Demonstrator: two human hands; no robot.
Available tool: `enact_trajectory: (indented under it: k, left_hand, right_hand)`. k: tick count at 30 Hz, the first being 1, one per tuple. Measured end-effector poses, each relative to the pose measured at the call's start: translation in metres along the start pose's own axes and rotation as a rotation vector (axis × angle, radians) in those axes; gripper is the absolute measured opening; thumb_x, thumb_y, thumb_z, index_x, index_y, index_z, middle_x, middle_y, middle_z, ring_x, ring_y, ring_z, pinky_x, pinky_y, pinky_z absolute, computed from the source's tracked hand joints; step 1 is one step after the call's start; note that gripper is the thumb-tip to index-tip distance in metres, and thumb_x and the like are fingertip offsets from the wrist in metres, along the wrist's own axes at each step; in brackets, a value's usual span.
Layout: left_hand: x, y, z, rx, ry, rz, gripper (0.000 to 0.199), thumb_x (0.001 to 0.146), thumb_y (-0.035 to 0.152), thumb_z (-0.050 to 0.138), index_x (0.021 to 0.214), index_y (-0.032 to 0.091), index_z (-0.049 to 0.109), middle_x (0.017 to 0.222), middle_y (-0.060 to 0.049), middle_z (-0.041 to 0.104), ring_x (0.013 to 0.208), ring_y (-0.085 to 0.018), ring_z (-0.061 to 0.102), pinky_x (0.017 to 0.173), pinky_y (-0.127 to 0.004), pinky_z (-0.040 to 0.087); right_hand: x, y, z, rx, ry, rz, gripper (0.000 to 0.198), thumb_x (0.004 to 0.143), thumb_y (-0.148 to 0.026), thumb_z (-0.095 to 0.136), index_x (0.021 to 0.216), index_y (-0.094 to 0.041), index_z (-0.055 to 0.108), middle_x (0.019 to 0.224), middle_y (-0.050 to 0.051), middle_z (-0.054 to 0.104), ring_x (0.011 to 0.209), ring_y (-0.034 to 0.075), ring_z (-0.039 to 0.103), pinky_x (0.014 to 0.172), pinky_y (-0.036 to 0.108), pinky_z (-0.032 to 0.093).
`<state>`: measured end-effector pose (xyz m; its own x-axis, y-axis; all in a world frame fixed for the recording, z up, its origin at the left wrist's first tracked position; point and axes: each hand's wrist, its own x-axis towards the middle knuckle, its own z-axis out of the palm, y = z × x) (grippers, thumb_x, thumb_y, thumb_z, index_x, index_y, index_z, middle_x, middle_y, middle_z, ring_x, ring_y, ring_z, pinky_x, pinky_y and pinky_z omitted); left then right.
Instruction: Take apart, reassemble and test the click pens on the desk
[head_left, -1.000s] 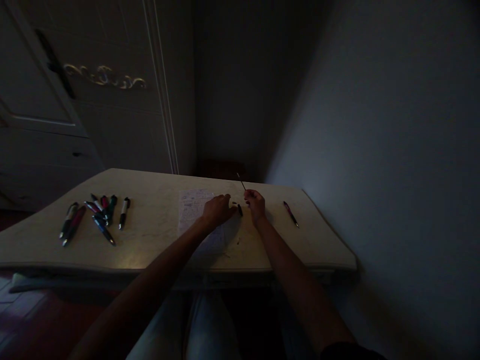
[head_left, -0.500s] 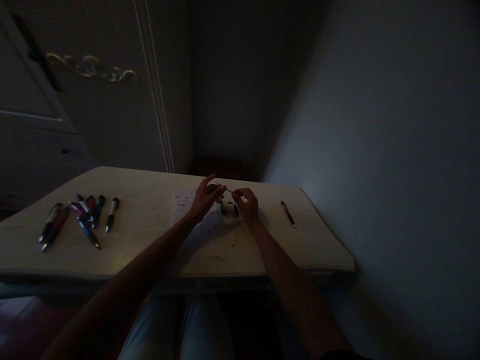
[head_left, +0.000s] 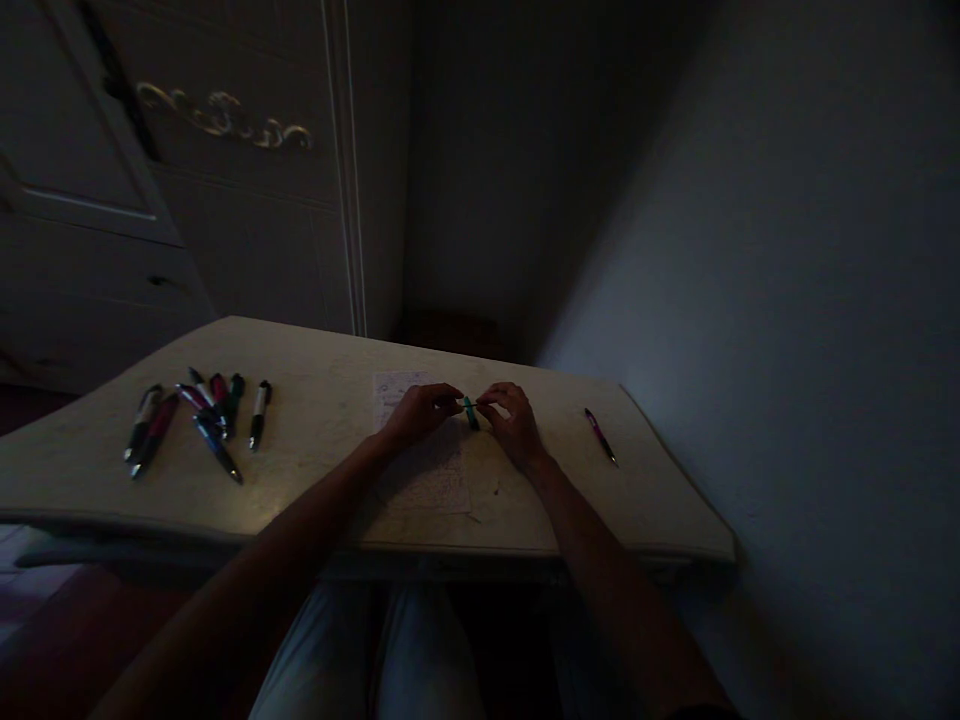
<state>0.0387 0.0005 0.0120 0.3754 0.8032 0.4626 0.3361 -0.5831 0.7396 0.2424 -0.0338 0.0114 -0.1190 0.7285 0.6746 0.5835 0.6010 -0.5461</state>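
Over the table, my left hand (head_left: 421,414) and my right hand (head_left: 516,422) face each other with their fingertips pinched. A thin pen refill (head_left: 471,405) runs between them, one end in each pinch. Just behind it, a teal pen barrel (head_left: 472,417) lies on the table, partly covered by the refill and fingers. Under my left hand and forearm is a sheet of paper (head_left: 439,480) with handwriting. Other small parts near my right hand are hidden or too dark to make out.
Several pens (head_left: 217,400) lie in a loose group on the left of the white table (head_left: 315,400). A purple pen (head_left: 600,437) lies at the right. A small dark bit (head_left: 496,489) rests near the front. A wall (head_left: 795,330) stands close on the right.
My hands have come lower and closer to level, with the refill now nearly horizontal. My left fingers, spread before, are now drawn together. The view has shifted slightly left.
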Motion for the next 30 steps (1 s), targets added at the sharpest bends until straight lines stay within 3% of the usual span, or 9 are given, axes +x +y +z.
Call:
enact_trajectory:
  k: [3, 8, 11, 14, 17, 20, 25, 30]
  left_hand:
    - [0.000, -0.002, 0.001, 0.091, -0.003, 0.045, 0.016, 0.083, 0.025, 0.064, 0.095, 0.018, 0.073, 0.087, -0.005, 0.074, 0.073, -0.015, 0.065, 0.072, -0.026, 0.052]
    - [0.002, -0.010, 0.000, 0.112, 0.058, 0.012, 0.019, 0.084, 0.019, 0.062, 0.100, 0.019, 0.073, 0.089, -0.005, 0.073, 0.076, -0.016, 0.065, 0.075, -0.029, 0.053]
    - [0.002, -0.014, -0.002, 0.136, 0.132, 0.009, 0.018, 0.085, 0.018, 0.061, 0.097, 0.020, 0.074, 0.090, -0.005, 0.072, 0.080, -0.017, 0.065, 0.079, -0.030, 0.052]
    - [0.002, -0.018, -0.005, 0.174, 0.176, 0.020, 0.017, 0.086, 0.017, 0.058, 0.092, 0.020, 0.074, 0.090, -0.005, 0.071, 0.084, -0.018, 0.065, 0.082, -0.031, 0.051]
    - [0.002, -0.019, -0.008, 0.209, 0.185, -0.005, 0.019, 0.087, 0.017, 0.056, 0.092, 0.019, 0.074, 0.091, -0.006, 0.070, 0.085, -0.018, 0.065, 0.083, -0.031, 0.050]
    - [0.001, -0.017, -0.011, 0.228, 0.184, -0.047, 0.018, 0.087, 0.017, 0.056, 0.091, 0.019, 0.074, 0.093, -0.006, 0.069, 0.085, -0.018, 0.064, 0.083, -0.031, 0.050]
    - [0.000, -0.013, -0.011, 0.214, 0.183, -0.034, 0.018, 0.086, 0.019, 0.056, 0.089, 0.018, 0.074, 0.094, -0.007, 0.068, 0.086, -0.019, 0.064, 0.083, -0.032, 0.050]
    - [-0.002, -0.008, -0.007, 0.198, 0.140, 0.013, 0.019, 0.087, 0.021, 0.055, 0.089, 0.020, 0.073, 0.092, -0.007, 0.067, 0.084, -0.019, 0.063, 0.082, -0.032, 0.049]
  right_hand:
    - [0.000, -0.001, -0.003, -0.005, -0.009, -0.008, 0.014, 0.085, -0.034, 0.067, 0.094, -0.025, 0.072, 0.103, 0.007, 0.063, 0.104, 0.024, 0.057, 0.094, 0.042, 0.044]
    - [0.002, 0.003, -0.014, -0.050, 0.054, 0.083, 0.044, 0.079, -0.041, 0.071, 0.118, -0.023, 0.062, 0.116, 0.010, 0.061, 0.105, 0.025, 0.057, 0.094, 0.043, 0.045]
    - [0.000, 0.010, -0.018, -0.190, 0.051, 0.217, 0.034, 0.075, -0.043, 0.072, 0.100, -0.021, 0.066, 0.108, 0.009, 0.062, 0.101, 0.025, 0.057, 0.092, 0.041, 0.045]
    - [-0.004, 0.017, -0.021, -0.360, -0.093, 0.354, 0.024, 0.071, -0.040, 0.074, 0.082, -0.020, 0.068, 0.095, 0.008, 0.063, 0.094, 0.024, 0.057, 0.086, 0.038, 0.045]
    - [-0.007, 0.020, -0.022, -0.389, -0.215, 0.416, 0.017, 0.073, -0.036, 0.071, 0.079, -0.020, 0.069, 0.089, 0.006, 0.063, 0.086, 0.021, 0.058, 0.080, 0.034, 0.045]
    - [-0.006, 0.019, -0.024, -0.312, -0.213, 0.387, 0.011, 0.075, -0.029, 0.067, 0.079, -0.020, 0.070, 0.089, 0.005, 0.064, 0.085, 0.019, 0.059, 0.081, 0.033, 0.046]
    - [-0.003, 0.013, -0.020, -0.114, -0.062, 0.236, 0.016, 0.080, -0.028, 0.060, 0.091, -0.020, 0.069, 0.093, 0.007, 0.067, 0.089, 0.021, 0.061, 0.084, 0.036, 0.047]
    - [-0.003, 0.008, -0.012, -0.025, -0.156, 0.147, 0.014, 0.085, -0.028, 0.059, 0.092, -0.021, 0.069, 0.094, 0.006, 0.070, 0.091, 0.021, 0.062, 0.084, 0.036, 0.047]
